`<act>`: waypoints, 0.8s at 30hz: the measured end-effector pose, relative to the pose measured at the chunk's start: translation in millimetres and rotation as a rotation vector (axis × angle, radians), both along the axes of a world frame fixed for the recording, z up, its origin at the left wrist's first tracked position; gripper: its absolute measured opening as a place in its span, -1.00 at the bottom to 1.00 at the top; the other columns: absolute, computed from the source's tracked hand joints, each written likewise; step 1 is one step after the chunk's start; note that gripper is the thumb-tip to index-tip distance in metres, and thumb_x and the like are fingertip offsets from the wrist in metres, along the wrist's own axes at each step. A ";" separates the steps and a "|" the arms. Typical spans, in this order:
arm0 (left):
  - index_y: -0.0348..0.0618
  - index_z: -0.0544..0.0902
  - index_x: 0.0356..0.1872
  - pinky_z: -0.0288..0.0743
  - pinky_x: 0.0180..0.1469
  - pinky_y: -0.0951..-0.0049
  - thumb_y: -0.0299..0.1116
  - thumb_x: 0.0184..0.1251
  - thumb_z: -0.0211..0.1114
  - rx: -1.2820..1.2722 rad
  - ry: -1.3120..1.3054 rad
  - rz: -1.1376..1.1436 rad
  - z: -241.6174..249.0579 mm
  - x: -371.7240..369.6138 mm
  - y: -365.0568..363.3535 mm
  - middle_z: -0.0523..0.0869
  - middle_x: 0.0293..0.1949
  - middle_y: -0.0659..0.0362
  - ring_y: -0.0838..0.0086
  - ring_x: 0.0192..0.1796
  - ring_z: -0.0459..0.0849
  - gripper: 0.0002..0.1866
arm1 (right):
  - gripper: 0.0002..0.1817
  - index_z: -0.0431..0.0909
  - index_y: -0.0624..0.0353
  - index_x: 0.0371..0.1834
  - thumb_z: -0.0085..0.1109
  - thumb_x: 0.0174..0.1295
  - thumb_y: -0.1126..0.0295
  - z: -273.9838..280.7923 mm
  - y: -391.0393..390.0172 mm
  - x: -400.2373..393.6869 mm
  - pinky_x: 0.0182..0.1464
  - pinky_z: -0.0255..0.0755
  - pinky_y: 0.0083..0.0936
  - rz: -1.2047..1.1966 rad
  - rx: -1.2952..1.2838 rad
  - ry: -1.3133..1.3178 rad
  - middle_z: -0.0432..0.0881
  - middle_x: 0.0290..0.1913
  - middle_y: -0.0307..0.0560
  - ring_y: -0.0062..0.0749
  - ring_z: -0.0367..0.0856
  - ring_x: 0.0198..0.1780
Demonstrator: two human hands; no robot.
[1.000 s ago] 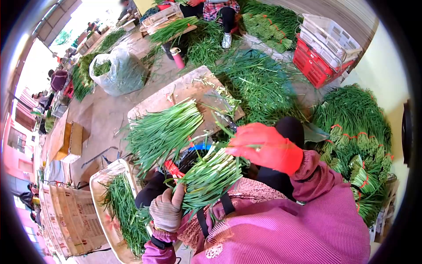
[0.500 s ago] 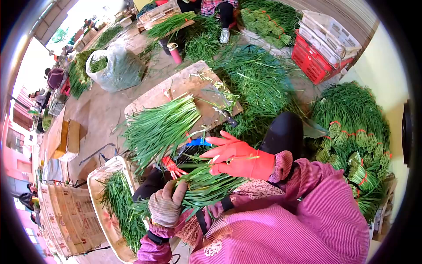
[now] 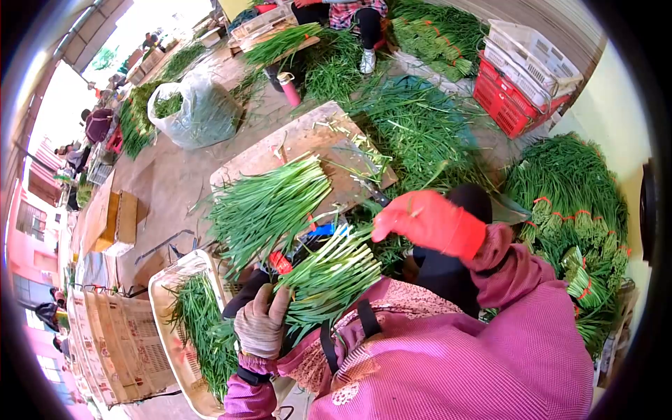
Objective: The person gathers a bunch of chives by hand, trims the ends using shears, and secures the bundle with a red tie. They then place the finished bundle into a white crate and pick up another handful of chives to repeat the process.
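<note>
My left hand [image 3: 260, 323], in a worn grey glove, is wrapped round a bunch of garlic chives [image 3: 334, 280] over my lap. The pale stem ends fan out up and to the right. My right hand [image 3: 432, 222], in a red rubber glove, is raised to the right of those stems, slightly blurred. Its fingers are drawn together, and what they pinch I cannot make out. A larger heap of garlic chives [image 3: 269, 210] lies on the wooden board [image 3: 262, 152] in front of me. Beside my left hand are red ties [image 3: 281, 262].
A knife [image 3: 371, 190] rests at the board's right edge. Left of me stands a cream crate [image 3: 162, 308] holding chives. Loose chives [image 3: 420, 126] cover the floor ahead, tied bundles [image 3: 570, 203] are stacked right, and a red crate [image 3: 505, 98] stands behind. Another person sits at the far side.
My right hand has moved up and right, away from the bunch, and its spread fingers have drawn together. The bunch's pale stem ends now show. My left hand keeps its hold.
</note>
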State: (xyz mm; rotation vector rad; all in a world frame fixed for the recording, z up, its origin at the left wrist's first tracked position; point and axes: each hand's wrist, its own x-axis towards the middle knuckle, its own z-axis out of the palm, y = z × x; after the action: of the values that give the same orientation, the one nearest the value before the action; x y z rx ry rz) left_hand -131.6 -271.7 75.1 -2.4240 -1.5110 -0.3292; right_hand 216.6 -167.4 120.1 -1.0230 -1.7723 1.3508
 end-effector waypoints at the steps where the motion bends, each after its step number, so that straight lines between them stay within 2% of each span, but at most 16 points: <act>1: 0.27 0.49 0.23 0.49 -0.29 0.24 -0.44 0.05 0.28 0.001 0.012 -0.022 0.1 1.4 1.3 0.60 0.07 0.20 0.29 -0.27 0.62 -0.38 | -0.63 0.69 0.18 -0.39 0.13 0.32 0.09 -0.1 -3.6 -10.6 -0.09 0.50 -0.33 -0.002 0.223 -0.160 0.70 -0.36 -0.06 -0.22 0.68 -0.23; 2: 0.27 0.49 0.23 0.49 -0.29 0.24 -0.44 0.05 0.28 -0.002 0.012 -0.023 0.7 3.6 2.9 0.60 0.07 0.20 0.29 -0.27 0.62 -0.38 | -0.58 0.72 0.08 -0.39 0.21 0.22 -0.08 -0.5 -6.4 -21.5 -0.18 0.47 -0.21 -0.002 0.446 -0.320 0.67 -0.42 -0.04 -0.09 0.64 -0.29; 4: 0.27 0.48 0.25 0.49 -0.30 0.26 -0.41 0.07 0.29 0.007 0.068 -0.064 2.5 9.7 5.0 0.60 0.07 0.21 0.31 -0.26 0.62 -0.38 | -0.65 0.68 0.08 -0.44 0.33 0.12 0.00 -1.1 -14.1 -42.7 -0.17 0.43 -0.27 0.016 0.687 -0.513 0.65 -0.43 -0.16 -0.16 0.59 -0.31; 8: 0.27 0.47 0.26 0.48 -0.30 0.28 -0.37 0.06 0.32 0.028 0.065 -0.098 2.3 16.8 8.4 0.60 0.05 0.21 0.33 -0.25 0.61 -0.37 | -0.67 0.66 0.06 -0.47 0.32 0.10 0.02 -38.7 -16.4 -73.5 -0.23 0.41 -0.24 0.081 0.740 -0.460 0.64 -0.45 -0.17 -0.18 0.58 -0.34; 10: 0.25 0.47 0.26 0.48 -0.29 0.28 -0.38 0.05 0.33 0.024 0.063 -0.099 2.4 15.4 6.9 0.59 0.06 0.21 0.33 -0.24 0.61 -0.36 | -0.67 0.66 0.09 -0.46 0.31 0.13 0.04 -45.8 -13.1 -76.7 -0.29 0.42 -0.18 0.079 0.464 -0.330 0.62 -0.47 -0.13 -0.12 0.58 -0.38; 11: 0.23 0.47 0.26 0.49 -0.29 0.28 -0.39 0.05 0.33 0.019 0.048 -0.086 3.5 15.4 6.0 0.59 0.07 0.21 0.34 -0.24 0.61 -0.36 | -0.74 0.66 0.16 -0.43 0.28 0.20 0.18 -37.2 -10.5 -73.8 -0.27 0.50 -0.25 0.148 0.389 -0.442 0.66 -0.45 -0.13 -0.21 0.64 -0.37; 12: 0.22 0.47 0.26 0.49 -0.28 0.28 -0.41 0.05 0.32 0.015 0.032 -0.076 3.5 15.6 6.0 0.59 0.08 0.21 0.34 -0.23 0.62 -0.36 | -0.74 0.66 0.16 -0.43 0.28 0.20 0.18 -38.6 -6.9 -71.1 -0.27 0.50 -0.25 0.142 0.386 -0.444 0.66 -0.45 -0.13 -0.21 0.64 -0.37; 14: 0.18 0.47 0.24 0.50 -0.28 0.27 -0.43 0.04 0.31 0.025 0.037 -0.099 -2.6 9.2 6.6 0.60 0.08 0.19 0.33 -0.24 0.62 -0.37 | -0.77 0.64 0.24 -0.42 0.19 0.32 0.32 -42.9 -0.6 -60.6 -0.15 0.55 -0.42 0.287 -0.175 0.036 0.70 -0.41 -0.16 -0.39 0.69 -0.29; 15: 0.15 0.48 0.24 0.50 -0.28 0.26 -0.44 0.03 0.31 0.017 0.010 -0.076 -6.9 5.6 6.3 0.61 0.08 0.18 0.32 -0.25 0.63 -0.37 | -0.76 0.63 0.29 -0.36 0.08 0.41 0.39 -31.7 6.9 -48.7 -0.07 0.55 -0.51 0.390 -0.306 0.117 0.72 -0.32 -0.13 -0.48 0.68 -0.20; 16: 0.13 0.48 0.23 0.50 -0.27 0.26 -0.45 0.02 0.31 0.009 -0.017 -0.053 -9.6 1.7 5.9 0.62 0.07 0.17 0.30 -0.26 0.63 -0.38 | -0.74 0.62 0.30 -0.31 0.06 0.44 0.34 -29.1 12.2 -35.4 -0.07 0.55 -0.47 0.456 -0.323 0.301 0.70 -0.29 -0.06 -0.44 0.68 -0.19; 17: -0.01 0.39 0.27 0.53 -0.25 0.11 -0.51 -0.16 0.35 -0.045 -0.022 -0.064 -9.9 -4.1 4.8 0.60 0.12 0.02 0.11 -0.22 0.66 -0.22 | -0.73 0.60 0.30 -0.31 0.05 0.44 0.33 -19.6 16.1 -20.1 -0.06 0.55 -0.46 0.446 -0.400 0.301 0.69 -0.29 -0.06 -0.42 0.67 -0.18; 18: 0.08 0.50 0.21 0.50 -0.29 0.22 -0.51 -0.04 0.30 0.037 -0.061 -0.044 -9.4 -3.6 5.9 0.63 0.07 0.14 0.25 -0.29 0.63 -0.36 | -0.73 0.58 0.30 -0.31 0.04 0.45 0.32 -10.1 20.7 -4.9 -0.05 0.55 -0.45 0.443 -0.472 0.300 0.68 -0.29 -0.05 -0.40 0.67 -0.17; 20: 0.08 0.50 0.20 0.49 -0.29 0.22 -0.52 -0.04 0.29 0.002 -0.066 0.012 -10.0 -11.8 4.9 0.63 0.06 0.14 0.24 -0.30 0.62 -0.36 | -0.67 0.54 0.29 -0.35 0.00 0.47 0.26 -9.9 28.6 25.3 -0.07 0.56 -0.43 0.422 -0.154 0.471 0.65 -0.35 -0.08 -0.36 0.67 -0.23; 22: 0.08 0.50 0.21 0.49 -0.29 0.22 -0.53 -0.04 0.28 0.028 -0.033 0.047 -9.3 -16.7 3.9 0.63 0.05 0.14 0.24 -0.31 0.62 -0.36 | -0.62 0.51 0.28 -0.35 -0.04 0.49 0.18 -10.1 36.4 52.9 -0.11 0.57 -0.41 0.204 -0.216 0.529 0.62 -0.39 -0.08 -0.32 0.67 -0.29; 23: 0.08 0.50 0.21 0.49 -0.29 0.22 -0.53 -0.04 0.28 0.045 -0.006 0.062 -8.9 -17.6 3.5 0.64 0.05 0.15 0.24 -0.31 0.62 -0.36 | -0.62 0.51 0.28 -0.35 -0.04 0.49 0.18 -9.1 40.1 60.2 -0.11 0.57 -0.41 0.209 -0.215 0.532 0.62 -0.39 -0.08 -0.32 0.67 -0.29; 24: 0.08 0.50 0.21 0.49 -0.29 0.22 -0.53 -0.04 0.28 0.046 -0.004 0.062 -7.9 -17.3 4.0 0.64 0.05 0.15 0.24 -0.31 0.62 -0.36 | -0.59 0.54 0.29 -0.29 -0.05 0.49 0.12 -7.5 43.1 66.9 -0.14 0.58 -0.45 0.100 -0.233 0.364 0.64 -0.32 -0.07 -0.37 0.67 -0.28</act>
State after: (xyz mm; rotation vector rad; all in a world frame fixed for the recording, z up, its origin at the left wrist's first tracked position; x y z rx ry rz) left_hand -148.9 -267.8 67.2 -2.3373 -1.5585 -0.3520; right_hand 283.5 -124.3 112.6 -0.7524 -1.4350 1.7149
